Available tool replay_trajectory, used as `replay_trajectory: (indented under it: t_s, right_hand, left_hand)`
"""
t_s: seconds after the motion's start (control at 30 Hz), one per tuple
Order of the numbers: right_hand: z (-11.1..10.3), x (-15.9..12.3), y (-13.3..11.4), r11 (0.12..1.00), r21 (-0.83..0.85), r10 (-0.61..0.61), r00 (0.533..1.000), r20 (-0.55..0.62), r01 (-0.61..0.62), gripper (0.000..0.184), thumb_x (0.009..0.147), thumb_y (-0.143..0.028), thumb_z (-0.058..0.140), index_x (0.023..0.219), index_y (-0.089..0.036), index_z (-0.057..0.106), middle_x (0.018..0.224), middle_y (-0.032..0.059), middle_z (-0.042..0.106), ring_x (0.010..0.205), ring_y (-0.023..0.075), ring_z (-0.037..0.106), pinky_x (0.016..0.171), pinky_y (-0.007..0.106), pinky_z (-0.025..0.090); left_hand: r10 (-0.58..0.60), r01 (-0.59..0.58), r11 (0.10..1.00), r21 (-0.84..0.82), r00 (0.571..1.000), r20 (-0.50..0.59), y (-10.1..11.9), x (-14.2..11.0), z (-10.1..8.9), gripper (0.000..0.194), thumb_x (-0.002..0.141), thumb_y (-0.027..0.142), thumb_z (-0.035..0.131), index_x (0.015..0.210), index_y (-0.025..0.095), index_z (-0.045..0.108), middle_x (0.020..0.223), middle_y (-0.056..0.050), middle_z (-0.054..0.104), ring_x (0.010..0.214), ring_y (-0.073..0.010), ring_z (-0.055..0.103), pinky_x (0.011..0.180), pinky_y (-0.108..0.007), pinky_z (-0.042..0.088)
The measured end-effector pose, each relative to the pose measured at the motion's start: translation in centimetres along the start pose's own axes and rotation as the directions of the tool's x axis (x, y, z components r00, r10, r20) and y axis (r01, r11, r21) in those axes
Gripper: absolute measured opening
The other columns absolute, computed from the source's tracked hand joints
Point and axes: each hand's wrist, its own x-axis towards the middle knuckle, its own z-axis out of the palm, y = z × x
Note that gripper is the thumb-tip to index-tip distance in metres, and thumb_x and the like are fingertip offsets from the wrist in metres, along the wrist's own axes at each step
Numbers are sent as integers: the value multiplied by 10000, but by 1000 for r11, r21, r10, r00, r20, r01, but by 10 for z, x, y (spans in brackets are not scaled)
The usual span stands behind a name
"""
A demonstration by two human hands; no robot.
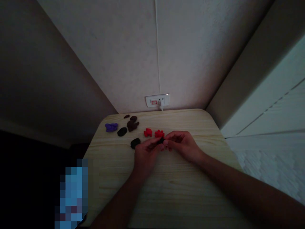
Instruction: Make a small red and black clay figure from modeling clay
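Between the fingertips of both my hands is a small piece of black modelling clay [161, 140], partly hidden by the fingers. My left hand [146, 154] pinches it from the left, and my right hand [184, 144] closes on it from the right. Just beyond the fingers lies a red clay piece [159, 133] with a lobed edge. Another red clay piece [148, 132] sits to its left. A black clay lump [135, 143] lies right beside my left hand, partly covered by it.
Farther left on the wooden table [181, 194] are a second black lump [122, 131], brown clay pieces [132, 124] and a purple clay lump [111, 127]. A wall socket [154, 101] with a white plug [161, 104] is behind the table. A pixelated bright patch [73, 190] covers the lower left.
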Motion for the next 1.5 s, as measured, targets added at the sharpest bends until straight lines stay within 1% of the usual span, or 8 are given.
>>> replay_trajectory:
  t_s: [0.33, 0.53, 0.7, 0.83, 1.03, 1.23, 1.37, 1.5]
  right_hand:
    - [4, -7, 2, 978, -189, -95, 995, -18, 90, 233, 726, -330, 899, 848, -202, 748, 806, 30, 756, 727, 174, 688, 713, 304, 568]
    - [6, -9, 2, 954, -259, -159, 987, -2, 153, 293, 784, -365, 845, 993, -199, 725, 796, 19, 714, 663, 143, 630, 634, 269, 534]
    - [9, -9, -2, 966, -233, -111, 993, 30, 115, 266, 778, -415, 842, 873, -199, 719, 738, 12, 698, 637, 150, 633, 627, 279, 547]
    - [10, -7, -2, 988, -131, -66, 995, 68, 75, 302, 808, -473, 807, 842, -195, 696, 709, 12, 694, 596, 142, 625, 588, 276, 538]
    - [4, 0, -1, 996, -83, -28, 998, 53, 33, 345, 808, -487, 807, 848, -174, 670, 651, -7, 664, 555, 123, 595, 528, 250, 484]
    - [3, 0, -2, 997, -59, -40, 999, 23, 41, 347, 787, -467, 836, 869, -179, 661, 641, -20, 662, 552, 117, 594, 537, 249, 491]
    - [3, -1, -3, 997, -67, -43, 999, 10, 43, 316, 778, -439, 850, 883, -185, 695, 680, -10, 682, 604, 131, 623, 604, 272, 527]
    - [1, -1, -3, 995, -73, -68, 997, 33, 70, 230, 801, -387, 840, 884, -193, 746, 757, 5, 703, 652, 127, 617, 651, 273, 521]
  left_hand:
    - [124, -132, 977, 169, 991, 59, -3, -7, 0, 171, 851, 252, 757, 1005, 203, 811, 996, -105, 759, 922, -268, 687, 814, -342, 522]
    - [156, -183, 955, 232, 979, 129, -1, -7, -1, 131, 897, 261, 673, 982, 189, 743, 955, -79, 702, 866, -239, 635, 783, -326, 472]
    - [176, -242, 889, 390, 964, 198, 2, -8, 1, 200, 991, 292, 499, 914, 179, 644, 831, -44, 611, 770, -199, 560, 730, -312, 412]
    - [149, -211, 913, 349, 969, 197, 2, -9, 2, 306, 1021, 343, 446, 782, 193, 564, 714, -12, 535, 674, -173, 496, 657, -300, 371]
    - [67, -91, 985, 147, 985, 159, -1, -3, -1, 263, 999, 393, 540, 913, 172, 653, 700, 1, 573, 656, -152, 524, 637, -275, 413]
    - [113, -120, 989, 82, 990, 81, 1, 0, -1, 235, 920, 375, 677, 1023, 179, 756, 799, -31, 685, 629, -136, 584, 610, -263, 482]
    - [181, -188, 965, 182, 982, 55, 1, 0, -2, 207, 846, 268, 760, 1038, 211, 812, 1023, -78, 754, 881, -192, 701, 803, -315, 566]
    - [118, -118, 985, 122, 993, 10, -2, 0, -2, 281, 796, 215, 804, 1077, 213, 800, 1097, -87, 788, 1021, -227, 734, 944, -374, 576]
